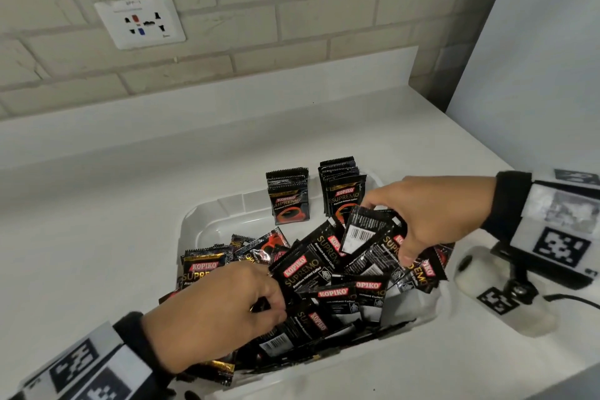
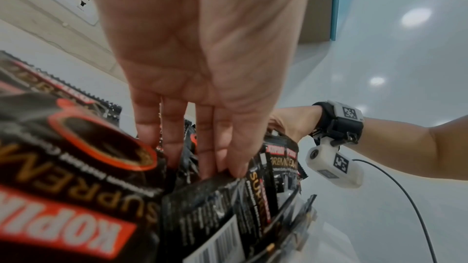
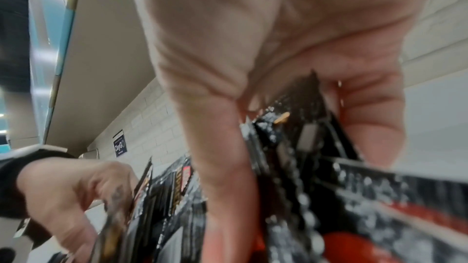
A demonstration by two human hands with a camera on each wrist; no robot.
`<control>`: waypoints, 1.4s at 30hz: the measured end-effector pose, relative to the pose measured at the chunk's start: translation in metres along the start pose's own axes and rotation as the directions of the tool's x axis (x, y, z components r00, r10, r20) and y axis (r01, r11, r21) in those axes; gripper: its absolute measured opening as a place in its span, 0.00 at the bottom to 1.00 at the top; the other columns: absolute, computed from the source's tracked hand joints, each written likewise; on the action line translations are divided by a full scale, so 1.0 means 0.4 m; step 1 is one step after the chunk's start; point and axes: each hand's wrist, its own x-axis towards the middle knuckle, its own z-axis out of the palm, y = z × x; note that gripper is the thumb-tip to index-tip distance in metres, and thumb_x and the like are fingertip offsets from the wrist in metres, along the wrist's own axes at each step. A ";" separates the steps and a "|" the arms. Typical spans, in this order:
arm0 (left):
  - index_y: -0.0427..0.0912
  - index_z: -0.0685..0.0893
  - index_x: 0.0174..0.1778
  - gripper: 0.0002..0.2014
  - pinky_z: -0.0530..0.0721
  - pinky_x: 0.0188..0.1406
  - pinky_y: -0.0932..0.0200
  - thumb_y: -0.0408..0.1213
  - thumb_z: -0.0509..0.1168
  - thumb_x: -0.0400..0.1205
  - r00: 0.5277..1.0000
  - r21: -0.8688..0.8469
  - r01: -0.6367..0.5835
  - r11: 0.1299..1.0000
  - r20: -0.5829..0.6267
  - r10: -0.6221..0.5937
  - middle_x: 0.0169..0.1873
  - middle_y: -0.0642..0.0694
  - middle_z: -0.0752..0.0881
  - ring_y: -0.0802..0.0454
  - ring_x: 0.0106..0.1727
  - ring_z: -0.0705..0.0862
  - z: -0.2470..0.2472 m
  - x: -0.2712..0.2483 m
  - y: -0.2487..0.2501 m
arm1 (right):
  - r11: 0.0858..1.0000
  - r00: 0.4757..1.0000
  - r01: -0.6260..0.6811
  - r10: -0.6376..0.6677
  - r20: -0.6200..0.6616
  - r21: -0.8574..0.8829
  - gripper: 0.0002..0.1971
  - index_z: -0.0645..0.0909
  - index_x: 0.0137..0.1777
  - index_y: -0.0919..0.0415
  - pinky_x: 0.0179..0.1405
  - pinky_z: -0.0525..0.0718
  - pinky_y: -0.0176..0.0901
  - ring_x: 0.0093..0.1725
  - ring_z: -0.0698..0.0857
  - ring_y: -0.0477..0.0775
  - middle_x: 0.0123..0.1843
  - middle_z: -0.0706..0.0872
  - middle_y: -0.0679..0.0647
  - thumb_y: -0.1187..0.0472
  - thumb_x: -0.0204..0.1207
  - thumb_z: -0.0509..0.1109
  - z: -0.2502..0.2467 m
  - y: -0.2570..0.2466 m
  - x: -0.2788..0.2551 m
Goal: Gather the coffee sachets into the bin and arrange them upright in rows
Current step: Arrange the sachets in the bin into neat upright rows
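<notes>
On the white table [image 1: 97,204], our clear bin [image 1: 207,221] brims with loose sachets [image 1: 350,289]. Our left hand [image 1: 211,312] digs in, fingers [image 2: 177,137] clasping several; our right hand [image 1: 431,214] pinches a fanned bunch [image 1: 367,230] between thumb and fingers. Just beyond those fingers stand two upright rows [image 1: 289,201] at the bin's far wall.

The head camera looked down from above at the bin [image 1: 227,204] on the counter [image 1: 97,204], facing the wall [image 1: 292,10]. The wrist cameras sat very close under the left hand [image 2: 192,57] and right hand [image 3: 266,57], looking along the fingers [image 2: 174,137]. All three saw the sachet pile [image 1: 324,276].
</notes>
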 end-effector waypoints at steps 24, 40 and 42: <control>0.70 0.79 0.49 0.30 0.51 0.69 0.76 0.80 0.50 0.60 0.990 -0.050 -0.052 0.997 -0.132 0.045 0.54 0.78 0.78 0.77 0.59 0.76 -0.045 -0.013 -0.007 | 0.570 0.919 0.371 -0.114 -0.377 0.733 0.35 0.87 0.48 0.43 0.43 0.84 0.28 0.53 0.87 0.41 0.54 0.89 0.45 0.47 0.34 0.88 -0.043 0.142 -0.115; 0.66 0.67 0.66 0.49 0.87 0.46 0.59 0.69 0.76 0.47 0.895 -0.873 -0.128 0.471 -0.306 -0.325 0.53 0.63 0.86 0.61 0.53 0.87 -0.082 0.031 0.101 | 0.228 0.908 0.394 0.056 -0.416 0.890 0.28 0.79 0.58 0.47 0.46 0.87 0.56 0.48 0.88 0.52 0.53 0.88 0.50 0.65 0.57 0.79 0.058 -0.062 0.013; 0.62 0.69 0.65 0.35 0.86 0.41 0.65 0.61 0.75 0.64 0.893 -0.894 -0.158 0.418 -0.310 -0.326 0.50 0.62 0.88 0.63 0.51 0.88 -0.065 0.067 0.127 | 0.321 0.870 0.438 0.085 -0.486 0.840 0.28 0.77 0.59 0.43 0.49 0.87 0.63 0.48 0.89 0.51 0.51 0.89 0.48 0.61 0.60 0.81 0.070 -0.096 0.014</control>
